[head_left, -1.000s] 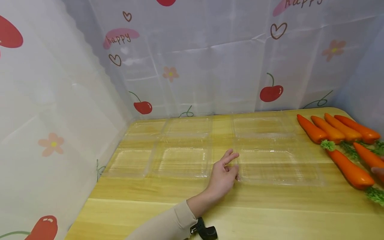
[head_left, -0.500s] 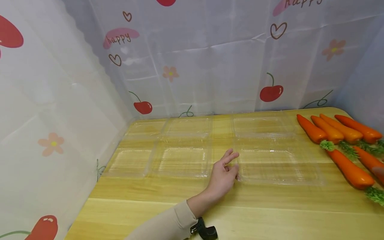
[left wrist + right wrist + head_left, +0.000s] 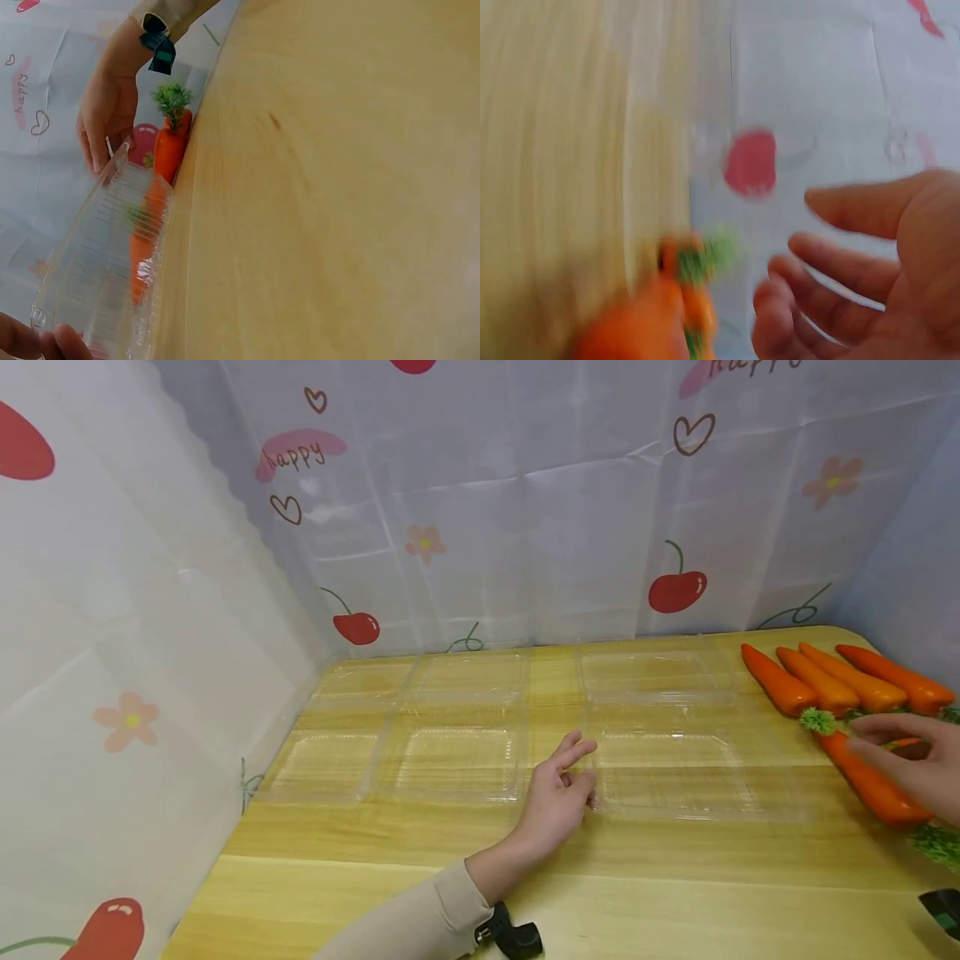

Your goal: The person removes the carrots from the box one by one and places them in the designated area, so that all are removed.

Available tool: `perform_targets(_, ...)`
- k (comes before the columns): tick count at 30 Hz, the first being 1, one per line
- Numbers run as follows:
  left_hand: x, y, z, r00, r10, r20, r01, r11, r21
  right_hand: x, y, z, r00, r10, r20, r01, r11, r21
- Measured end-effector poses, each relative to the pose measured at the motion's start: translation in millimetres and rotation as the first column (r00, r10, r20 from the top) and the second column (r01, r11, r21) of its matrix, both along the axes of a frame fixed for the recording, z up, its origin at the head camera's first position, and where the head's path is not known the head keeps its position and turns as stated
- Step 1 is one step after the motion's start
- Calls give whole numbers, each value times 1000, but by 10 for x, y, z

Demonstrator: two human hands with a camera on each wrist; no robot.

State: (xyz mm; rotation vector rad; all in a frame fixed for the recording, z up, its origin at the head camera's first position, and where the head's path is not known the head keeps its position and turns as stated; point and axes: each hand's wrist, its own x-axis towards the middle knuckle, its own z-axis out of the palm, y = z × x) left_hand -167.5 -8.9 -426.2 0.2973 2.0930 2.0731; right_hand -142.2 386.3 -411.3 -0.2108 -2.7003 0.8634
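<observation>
My left hand (image 3: 558, 802) pinches the near left corner of an open clear plastic container (image 3: 675, 792), which lies flat on the table. In the left wrist view, my left thumb and fingers (image 3: 67, 341) are at the container's rim (image 3: 56, 281). My right hand (image 3: 911, 760) hovers over the carrots at the right, thumb and fingers spread apart and holding nothing. Beneath it lies an orange carrot (image 3: 870, 781) with green leaves, and another carrot is mostly hidden behind the hand. In the right wrist view, the right hand (image 3: 862, 277) is apart from the blurred carrots (image 3: 630, 330).
Several carrots (image 3: 843, 681) lie in a slanted row at the back right. More open clear containers (image 3: 461, 764) stand on the left of the wooden table (image 3: 375, 893). Patterned sheets (image 3: 525, 527) rise behind and at the sides.
My right hand, earlier at the right edge on a carrot, has let it go and moved left and up over the carrots. My left hand has stayed put.
</observation>
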Motion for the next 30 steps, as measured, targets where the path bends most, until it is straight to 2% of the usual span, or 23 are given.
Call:
perform_targets(1, -2, -3, 4, 1000, 1, 1, -1, 1000, -2, -8, -79, 57, 997, 44, 69, -45, 999, 10)
perform_targets(3, -6, -7, 9, 1000, 3, 2, -3, 1000, -3, -17, -262, 195, 969, 120, 214, -132, 990, 42)
perform_targets(6, -14, -10, 7, 1000, -1, 12, 1, 1000, 3, -75, -411, 235, 926, 208, 316, -236, 970, 51)
perform_targets(12, -17, -13, 27, 999, -20, 48, 17, 999, 49, -135, -547, 146, 899, 269, 345, -290, 957, 10)
perform_targets(21, -49, -81, 211, 997, -43, 70, 41, 998, 38, -165, -577, 126, 890, 297, 346, -283, 955, -93)
perform_targets(25, -88, -143, 305, 994, -48, 95, 48, 999, 6, -177, -619, 138, 892, 307, 331, -273, 951, -145)
perform_targets(30, -162, -257, 401, 991, -88, 97, 97, 992, -82, -186, -656, 169, 888, 330, 321, -270, 938, -216)
